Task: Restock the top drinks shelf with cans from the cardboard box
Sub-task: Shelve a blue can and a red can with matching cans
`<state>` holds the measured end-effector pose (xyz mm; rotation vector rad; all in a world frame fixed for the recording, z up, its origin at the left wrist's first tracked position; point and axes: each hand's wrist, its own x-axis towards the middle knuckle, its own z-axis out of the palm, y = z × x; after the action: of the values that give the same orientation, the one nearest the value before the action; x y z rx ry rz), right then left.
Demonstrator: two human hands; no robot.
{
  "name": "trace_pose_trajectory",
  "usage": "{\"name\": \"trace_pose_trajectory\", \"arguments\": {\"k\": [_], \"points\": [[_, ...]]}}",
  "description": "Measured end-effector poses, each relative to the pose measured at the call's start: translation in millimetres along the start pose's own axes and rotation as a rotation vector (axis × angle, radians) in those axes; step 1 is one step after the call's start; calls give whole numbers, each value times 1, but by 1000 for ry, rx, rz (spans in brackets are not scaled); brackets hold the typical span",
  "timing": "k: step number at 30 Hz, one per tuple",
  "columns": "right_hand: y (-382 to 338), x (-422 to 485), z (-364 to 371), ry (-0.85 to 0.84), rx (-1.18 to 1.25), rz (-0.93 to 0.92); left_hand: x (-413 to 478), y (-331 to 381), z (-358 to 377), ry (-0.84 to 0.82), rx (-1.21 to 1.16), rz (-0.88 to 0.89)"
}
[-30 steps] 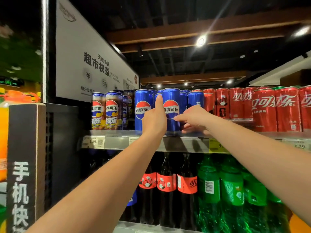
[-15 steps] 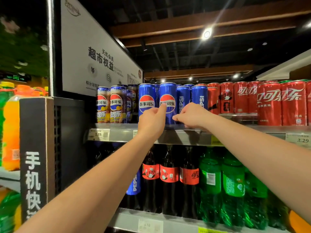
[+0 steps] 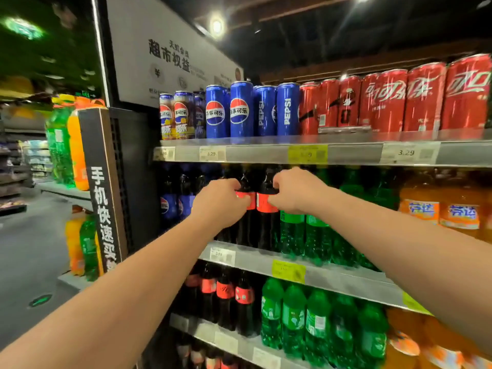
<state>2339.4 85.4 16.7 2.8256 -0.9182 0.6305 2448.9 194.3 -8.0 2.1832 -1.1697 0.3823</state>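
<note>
The top drinks shelf (image 3: 351, 153) carries a row of cans. Blue Pepsi cans (image 3: 241, 110) stand left of centre, with two turned sideways beside them. Red Coca-Cola cans (image 3: 387, 101) fill the right part. Both arms reach forward below that shelf. My left hand (image 3: 219, 202) and my right hand (image 3: 299, 191) hang in front of the cola bottles (image 3: 266, 209) on the second shelf, fingers loosely curled and holding nothing. Neither hand touches a can. The cardboard box is out of view.
Purple-and-yellow Pepsi cans (image 3: 175, 115) stand at the shelf's left end. Green bottles (image 3: 316, 235) and orange bottles (image 3: 439, 209) fill the lower shelves. A black end panel (image 3: 102, 187) with white lettering stands on the left, with an aisle floor (image 3: 29, 249) beyond it.
Both hands have left the blue can on the top shelf and dropped to the second shelf's height. The view has tilted downward, showing more lower shelves.
</note>
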Motion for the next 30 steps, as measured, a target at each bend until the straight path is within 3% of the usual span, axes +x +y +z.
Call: {"name": "trace_pose_trajectory", "arguments": {"k": [12,30], "points": [[18,-130,167,-358,148,-57,-157,-43,138,-286,232,-83],[33,-333,504,-982,195,73,-393,-181,418,-924,183,-241]]}}
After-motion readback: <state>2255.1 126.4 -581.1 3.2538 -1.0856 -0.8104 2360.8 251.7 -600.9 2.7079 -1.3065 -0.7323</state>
